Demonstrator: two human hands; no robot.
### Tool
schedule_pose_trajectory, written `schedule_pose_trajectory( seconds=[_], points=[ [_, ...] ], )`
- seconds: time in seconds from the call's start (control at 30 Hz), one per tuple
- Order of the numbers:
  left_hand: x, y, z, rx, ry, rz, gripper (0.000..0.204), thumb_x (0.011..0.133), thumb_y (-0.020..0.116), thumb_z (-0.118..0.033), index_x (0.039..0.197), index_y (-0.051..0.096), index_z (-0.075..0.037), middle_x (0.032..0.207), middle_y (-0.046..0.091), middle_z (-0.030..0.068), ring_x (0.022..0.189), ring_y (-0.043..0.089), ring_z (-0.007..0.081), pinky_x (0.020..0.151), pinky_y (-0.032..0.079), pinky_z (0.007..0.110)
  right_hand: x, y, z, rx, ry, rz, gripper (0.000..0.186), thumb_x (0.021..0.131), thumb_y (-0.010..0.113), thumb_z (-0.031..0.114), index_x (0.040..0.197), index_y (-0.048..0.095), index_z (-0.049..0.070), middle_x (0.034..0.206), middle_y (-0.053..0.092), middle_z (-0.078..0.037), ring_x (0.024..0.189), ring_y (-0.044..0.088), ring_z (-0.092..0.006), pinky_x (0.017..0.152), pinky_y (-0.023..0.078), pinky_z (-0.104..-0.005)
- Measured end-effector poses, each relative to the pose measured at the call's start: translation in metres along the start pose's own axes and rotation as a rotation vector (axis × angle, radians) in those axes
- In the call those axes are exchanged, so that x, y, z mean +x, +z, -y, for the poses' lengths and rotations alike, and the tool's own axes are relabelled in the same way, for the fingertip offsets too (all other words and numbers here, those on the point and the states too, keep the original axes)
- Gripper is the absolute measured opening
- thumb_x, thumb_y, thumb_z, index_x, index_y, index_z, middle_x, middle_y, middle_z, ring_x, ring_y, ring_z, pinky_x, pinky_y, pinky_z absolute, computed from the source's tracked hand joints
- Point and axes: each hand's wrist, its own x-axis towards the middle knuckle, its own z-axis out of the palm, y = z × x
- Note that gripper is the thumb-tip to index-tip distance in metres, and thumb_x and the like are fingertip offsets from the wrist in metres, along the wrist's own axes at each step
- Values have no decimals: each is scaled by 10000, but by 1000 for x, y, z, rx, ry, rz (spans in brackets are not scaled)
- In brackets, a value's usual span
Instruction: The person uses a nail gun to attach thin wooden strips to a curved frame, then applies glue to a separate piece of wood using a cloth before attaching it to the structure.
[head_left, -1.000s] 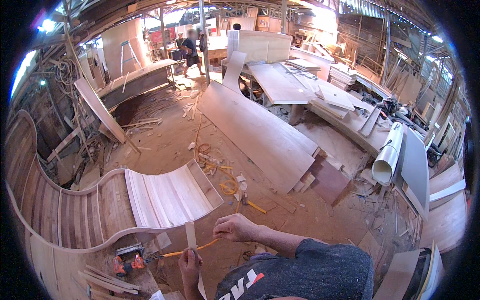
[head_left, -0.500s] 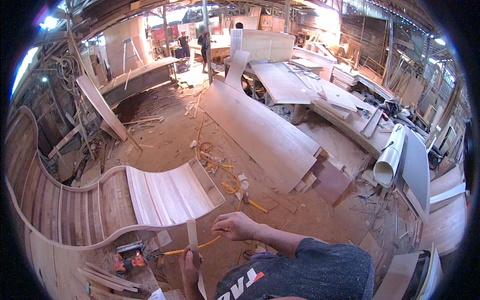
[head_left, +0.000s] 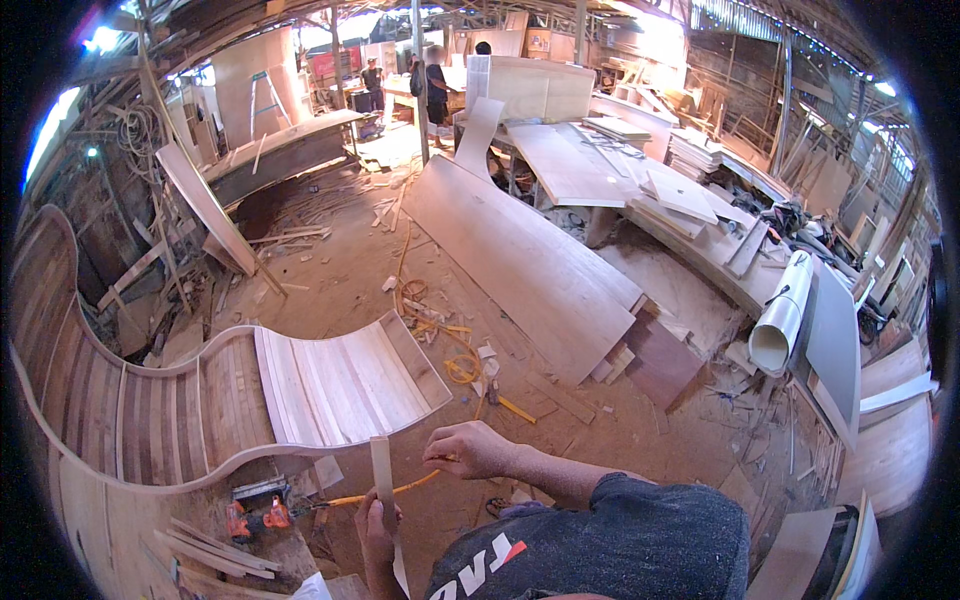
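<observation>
At the bottom of the view my left hand (head_left: 377,527) grips a thin pale wooden strip (head_left: 380,466), held upright with its lower end running down beside my shirt. Just to its right and a little higher, my right hand (head_left: 468,449) is closed, with the fingers curled in and the thumb pressed near them. Whatever it pinches, if anything, is hidden or too small to name. Both hands are close to the end of a wavy wooden frame (head_left: 340,385) lined with slats, pale at this end and darker brown further left.
Two orange-and-black power tools (head_left: 256,519) lie below the frame, near several loose wooden strips (head_left: 215,550). A yellow hose (head_left: 460,368) winds over the littered floor. Beyond lie a long plywood sheet (head_left: 520,265) and a white rolled sheet (head_left: 782,315). Other people (head_left: 437,90) stand far back.
The view has shifted slightly. My right hand's fingers have loosened and turned a little. My left hand keeps its hold on the strip. A person at the back has moved slightly right.
</observation>
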Motion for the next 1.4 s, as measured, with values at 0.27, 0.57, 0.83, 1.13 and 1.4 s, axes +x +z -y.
schedule_pose_trajectory(
  seconds=[0.27, 0.57, 0.83, 1.13, 1.4],
  points=[
    [-1, -2, 0, 5, -28, -33, 414, 1082, 461, -343, 1196, 658, 3, 787, 620, 59, 709, 600, 149, 667, 495, 305, 3, 4, -1, -3, -3, 18, 127, 913, 755, 192, 967, 755, 77, 979, 731, -73, 865, 729, -293, 753, 585, -387],
    [-4, -5, 1, 3, -32, -43, 395, 1085, 463, -327, 1176, 658, 4, 785, 620, 50, 717, 602, 141, 674, 494, 296, 3, 10, -2, -21, -28, 45, 126, 923, 743, 212, 957, 757, 92, 982, 731, -66, 872, 730, -288, 755, 586, -391],
    [-11, -11, 9, -9, -11, -97, 386, 1089, 459, -332, 1138, 661, -7, 779, 622, 45, 708, 596, 138, 666, 487, 294, 6, 13, 1, -17, -25, 83, 137, 921, 744, 222, 958, 757, 91, 992, 731, -64, 873, 726, -296, 761, 582, -403],
    [-17, -12, 4, 41, 4, -123, 398, 1093, 446, -336, 1130, 657, 0, 759, 612, 47, 678, 580, 137, 631, 473, 292, 6, 17, 4, -20, -23, 105, 156, 933, 735, 250, 954, 759, 98, 968, 725, -68, 862, 725, -304, 751, 578, -413],
    [-19, -14, 8, 32, 40, -137, 400, 1095, 439, -342, 1103, 653, -4, 739, 605, 45, 661, 578, 132, 619, 471, 293, 6, 20, 3, 16, -1, 132, 144, 921, 711, 253, 952, 752, 119, 972, 722, -80, 888, 716, -328, 768, 578, -457]
  ],
)
